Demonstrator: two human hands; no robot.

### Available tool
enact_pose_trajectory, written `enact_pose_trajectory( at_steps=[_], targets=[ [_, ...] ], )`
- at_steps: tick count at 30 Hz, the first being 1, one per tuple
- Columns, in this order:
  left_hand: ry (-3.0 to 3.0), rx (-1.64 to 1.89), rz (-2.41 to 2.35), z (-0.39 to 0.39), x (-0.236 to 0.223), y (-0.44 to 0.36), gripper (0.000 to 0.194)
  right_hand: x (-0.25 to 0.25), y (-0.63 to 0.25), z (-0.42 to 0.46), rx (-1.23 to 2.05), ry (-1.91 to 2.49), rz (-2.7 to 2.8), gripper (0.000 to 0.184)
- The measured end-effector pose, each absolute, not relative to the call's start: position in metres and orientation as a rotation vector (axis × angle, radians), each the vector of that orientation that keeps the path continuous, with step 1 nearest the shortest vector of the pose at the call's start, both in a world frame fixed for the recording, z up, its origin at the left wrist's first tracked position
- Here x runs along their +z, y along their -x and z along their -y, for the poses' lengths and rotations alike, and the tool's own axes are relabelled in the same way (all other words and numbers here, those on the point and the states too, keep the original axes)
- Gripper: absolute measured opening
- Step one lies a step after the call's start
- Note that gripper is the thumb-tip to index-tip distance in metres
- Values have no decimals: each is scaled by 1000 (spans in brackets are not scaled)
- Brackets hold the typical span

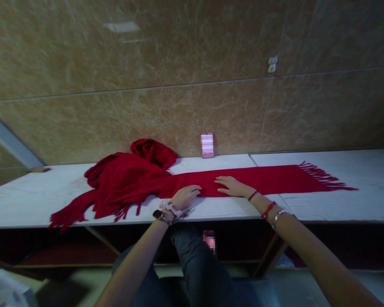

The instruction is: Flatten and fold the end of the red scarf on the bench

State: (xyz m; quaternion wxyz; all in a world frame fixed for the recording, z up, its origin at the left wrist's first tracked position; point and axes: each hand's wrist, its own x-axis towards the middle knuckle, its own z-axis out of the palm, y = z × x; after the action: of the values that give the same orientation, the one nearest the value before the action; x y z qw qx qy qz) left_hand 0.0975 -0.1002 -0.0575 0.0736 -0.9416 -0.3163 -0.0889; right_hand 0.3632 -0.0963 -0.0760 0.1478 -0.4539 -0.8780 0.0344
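Note:
A red fringed scarf [269, 181] lies across the white tabletop. Its right part is laid out as a flat strip, with the fringe pointing right, while the left part is bunched in loose folds. My left hand [186, 196] rests on the scarf's near edge, close to where the folds begin, fingers stretched out over the cloth. Farther right, my right hand [233, 186] lies flat on the strip with its fingers spread and pointing left. Neither hand grips the cloth.
Against the tiled wall [185, 115] at the back stands a small blurred-out rectangular object [207, 145]. Open shelving [67, 251] lies under the white tabletop [333, 209]. A wall socket [272, 64] is at the upper right.

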Motion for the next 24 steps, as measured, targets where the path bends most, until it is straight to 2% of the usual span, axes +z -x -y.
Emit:
enact_pose_trajectory(
  at_steps=[7, 13, 19, 24],
  targets=[
    [2741, -136, 987, 100, -52, -96, 35, -79, -366, 91, 99, 1297, 2511, 51],
    [2681, -120, 934, 104, -45, -110, 24, -69, -365, 95, 253, 1212, 2437, 51],
    [2772, -172, 814, 96, -53, -134, 23, -55, -370, 106, 311, 1037, 2342, 36],
    [2788, -339, 973, 85, -63, -134, 24, -52, -371, 123, 336, 1023, 2445, 51]
  ],
)
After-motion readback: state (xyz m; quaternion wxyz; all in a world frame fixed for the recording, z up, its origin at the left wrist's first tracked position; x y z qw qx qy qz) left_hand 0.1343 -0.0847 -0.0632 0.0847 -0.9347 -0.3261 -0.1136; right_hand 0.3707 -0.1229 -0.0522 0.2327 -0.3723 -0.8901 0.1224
